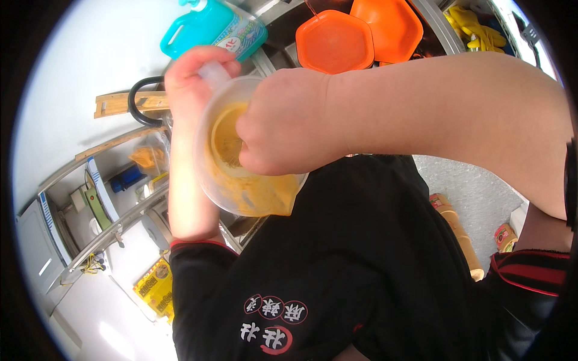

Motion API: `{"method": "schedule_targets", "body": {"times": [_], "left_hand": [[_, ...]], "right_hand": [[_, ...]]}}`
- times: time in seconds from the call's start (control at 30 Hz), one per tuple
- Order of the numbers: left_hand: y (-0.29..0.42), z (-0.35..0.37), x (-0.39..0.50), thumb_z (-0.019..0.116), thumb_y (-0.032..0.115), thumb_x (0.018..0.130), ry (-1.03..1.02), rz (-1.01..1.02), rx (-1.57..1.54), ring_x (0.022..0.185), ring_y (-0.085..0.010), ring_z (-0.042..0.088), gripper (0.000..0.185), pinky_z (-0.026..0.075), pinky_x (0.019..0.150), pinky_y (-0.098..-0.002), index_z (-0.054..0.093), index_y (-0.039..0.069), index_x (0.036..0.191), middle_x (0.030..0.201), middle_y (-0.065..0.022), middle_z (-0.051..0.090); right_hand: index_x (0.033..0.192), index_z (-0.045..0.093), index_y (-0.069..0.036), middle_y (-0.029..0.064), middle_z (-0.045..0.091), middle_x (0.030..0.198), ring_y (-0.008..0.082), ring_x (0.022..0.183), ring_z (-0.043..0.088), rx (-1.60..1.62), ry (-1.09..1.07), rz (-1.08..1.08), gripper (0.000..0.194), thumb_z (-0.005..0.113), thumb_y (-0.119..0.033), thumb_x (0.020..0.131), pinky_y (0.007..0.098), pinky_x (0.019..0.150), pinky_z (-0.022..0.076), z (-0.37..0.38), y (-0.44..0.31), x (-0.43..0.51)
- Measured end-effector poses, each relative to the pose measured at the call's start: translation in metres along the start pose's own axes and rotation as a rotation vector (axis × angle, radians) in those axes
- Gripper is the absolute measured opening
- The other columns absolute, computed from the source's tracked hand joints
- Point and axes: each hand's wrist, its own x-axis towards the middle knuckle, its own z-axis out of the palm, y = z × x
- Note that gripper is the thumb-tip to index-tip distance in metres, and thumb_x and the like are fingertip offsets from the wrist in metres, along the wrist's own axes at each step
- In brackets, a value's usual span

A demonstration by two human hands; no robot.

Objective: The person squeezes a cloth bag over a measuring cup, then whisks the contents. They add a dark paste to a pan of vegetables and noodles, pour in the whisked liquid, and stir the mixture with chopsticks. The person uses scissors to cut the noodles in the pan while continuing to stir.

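My left hand (189, 85) grips the handle of a translucent plastic jug (250, 207), which is tilted so that its mouth faces me. Yellow-orange residue coats the inside, thickest near the pouring lip. Reaching into the mouth, my right hand (289, 126) is curled with its fingertips hidden. Fine wiry strands (230, 152) show beneath it; whether they belong to a scourer or a whisk cannot be told. Beyond the jug, orange bowls (335, 41) sit in a metal sink, one of them under a thin stream of water.
A teal detergent bottle (214, 29) stands behind my left hand, by the white wall. Yellow rubber gloves (478, 29) lie at the far right. To the left are a wooden board (131, 104) and a shelf with a blue object (128, 178). Several paper-wrapped tubs (456, 230) are low at the right.
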Motion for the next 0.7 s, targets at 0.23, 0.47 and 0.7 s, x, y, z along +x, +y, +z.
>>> {"method": "schedule_targets", "body": {"times": [0.23, 0.47, 0.7], "left_hand": [[-0.022, -0.024, -0.025, 0.071, -0.006, 0.089, 0.177, 0.281, 0.068, 0.083, -0.0178, 0.069, 0.016, 0.057, 0.076, -0.0304, 0.074, 0.001, 0.102, 0.094, -0.0099, 0.073], [-0.035, -0.052, -0.079, 0.079, 0.002, 0.089, 0.322, 0.733, 0.215, 0.087, -0.0199, 0.07, 0.033, 0.058, 0.08, -0.0324, 0.066, -0.004, 0.12, 0.099, -0.0128, 0.073], [-0.055, -0.047, -0.069, 0.073, -0.006, 0.087, 0.495, 1.01, 0.59, 0.079, -0.0202, 0.068, 0.032, 0.056, 0.074, -0.0297, 0.068, -0.005, 0.119, 0.092, -0.0131, 0.072]], "right_hand": [[0.086, 0.071, -0.009, 0.0102, 0.072, 0.082, 0.033, 0.078, 0.075, 0.246, 0.064, 0.36, 0.006, 0.07, -0.015, 0.083, 0.0446, 0.064, 0.0603, 0.006, -0.032, -0.003], [0.089, 0.071, -0.007, 0.012, 0.075, 0.084, 0.0333, 0.081, 0.076, 0.285, 0.048, 0.633, 0.007, 0.07, -0.012, 0.084, 0.0449, 0.068, 0.0606, -0.007, -0.048, 0.004], [0.087, 0.076, -0.003, 0.015, 0.076, 0.089, 0.0324, 0.084, 0.076, 0.312, -0.113, 0.604, 0.01, 0.069, -0.01, 0.083, 0.0424, 0.074, 0.0612, -0.026, -0.038, 0.038]]}}
